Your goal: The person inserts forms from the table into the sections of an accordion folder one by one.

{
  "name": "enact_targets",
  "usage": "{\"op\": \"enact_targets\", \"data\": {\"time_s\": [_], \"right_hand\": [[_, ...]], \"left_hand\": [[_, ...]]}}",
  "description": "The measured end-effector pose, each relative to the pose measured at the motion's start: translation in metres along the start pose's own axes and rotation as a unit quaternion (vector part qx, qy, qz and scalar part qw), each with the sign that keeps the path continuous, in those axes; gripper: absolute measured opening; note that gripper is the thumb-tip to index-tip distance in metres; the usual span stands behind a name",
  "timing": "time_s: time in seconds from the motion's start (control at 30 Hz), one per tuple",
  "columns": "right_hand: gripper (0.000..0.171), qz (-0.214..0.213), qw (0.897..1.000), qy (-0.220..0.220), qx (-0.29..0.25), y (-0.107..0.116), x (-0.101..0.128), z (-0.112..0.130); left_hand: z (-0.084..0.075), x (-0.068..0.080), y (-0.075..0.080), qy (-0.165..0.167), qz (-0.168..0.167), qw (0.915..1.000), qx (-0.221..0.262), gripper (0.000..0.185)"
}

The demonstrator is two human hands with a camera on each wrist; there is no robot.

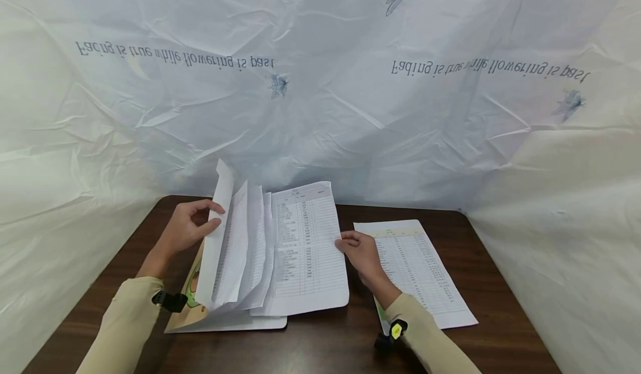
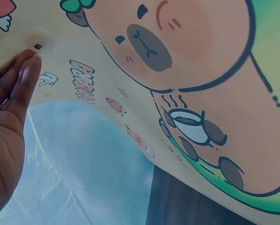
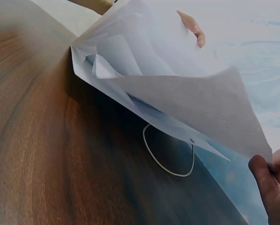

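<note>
All around us hangs a creased white plastic sheet (image 1: 320, 84) printed with mirrored lettering and dragonflies, filling the upper part of the head view. Below it lies the dark wooden counter (image 1: 310, 346), across the lower middle of the frame. At the centre of the counter sits the task's thing, a cartoon-printed folder (image 2: 187, 70) lying open with a fan of printed pages (image 1: 280, 251) rising out of it. Right of centre a separate printed sheet (image 1: 420, 274) lies flat on the wood, just beside the fan. A thin elastic loop (image 3: 170, 154) shows under the pages in the right wrist view. Our left hand (image 1: 187, 226) holds the leftmost upright page, thumb curled over its edge; our right hand (image 1: 363, 251) pinches the right edge of the outermost page and lifts it. So both hands are clamped on paper, well apart, at either side of the fan. We judge the step in hand to be leafing through the pages. The next move calls for separating a single page without dragging its neighbours, keeping the left side steady.
</note>
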State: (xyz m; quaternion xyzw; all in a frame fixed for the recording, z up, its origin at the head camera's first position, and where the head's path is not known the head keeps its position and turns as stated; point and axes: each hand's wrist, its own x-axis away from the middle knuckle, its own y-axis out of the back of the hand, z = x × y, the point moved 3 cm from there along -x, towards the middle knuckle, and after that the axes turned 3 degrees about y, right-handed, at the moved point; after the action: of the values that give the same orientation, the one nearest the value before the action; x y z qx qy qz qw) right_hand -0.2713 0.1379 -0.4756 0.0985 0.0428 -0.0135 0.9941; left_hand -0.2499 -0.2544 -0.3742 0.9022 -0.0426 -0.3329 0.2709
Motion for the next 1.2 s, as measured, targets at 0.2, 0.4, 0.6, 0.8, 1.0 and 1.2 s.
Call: {"op": "enact_targets", "data": {"time_s": [0.2,0.4,0.6,0.8,1.0,1.2], "right_hand": [[0.024,0.012,1.0,-0.002,0.013,0.003,0.0,0.0],[0.025,0.017,1.0,0.001,0.001,0.001,-0.003,0.002],[0.026,0.016,1.0,0.007,-0.014,-0.004,-0.006,0.004],[0.022,0.004,1.0,0.002,-0.017,-0.002,-0.009,-0.001],[0.022,0.007,1.0,0.002,-0.008,-0.004,-0.007,0.0],[0.017,0.012,0.997,0.057,0.048,-0.001,-0.003,0.006]], "left_hand": [[0.029,0.003,-0.002,0.015,-0.007,0.9998,-0.015,0.019],[0.016,0.002,-0.001,0.017,-0.001,0.9998,-0.011,0.018],[0.037,0.005,-0.001,0.014,0.002,0.9998,-0.01,0.021],[0.037,0.005,-0.001,0.014,-0.005,0.9997,-0.019,0.021],[0.012,0.002,0.0,0.008,-0.01,0.9999,-0.006,0.017],[-0.005,0.001,0.002,0.003,-0.006,1.0,0.0,0.015]]}}
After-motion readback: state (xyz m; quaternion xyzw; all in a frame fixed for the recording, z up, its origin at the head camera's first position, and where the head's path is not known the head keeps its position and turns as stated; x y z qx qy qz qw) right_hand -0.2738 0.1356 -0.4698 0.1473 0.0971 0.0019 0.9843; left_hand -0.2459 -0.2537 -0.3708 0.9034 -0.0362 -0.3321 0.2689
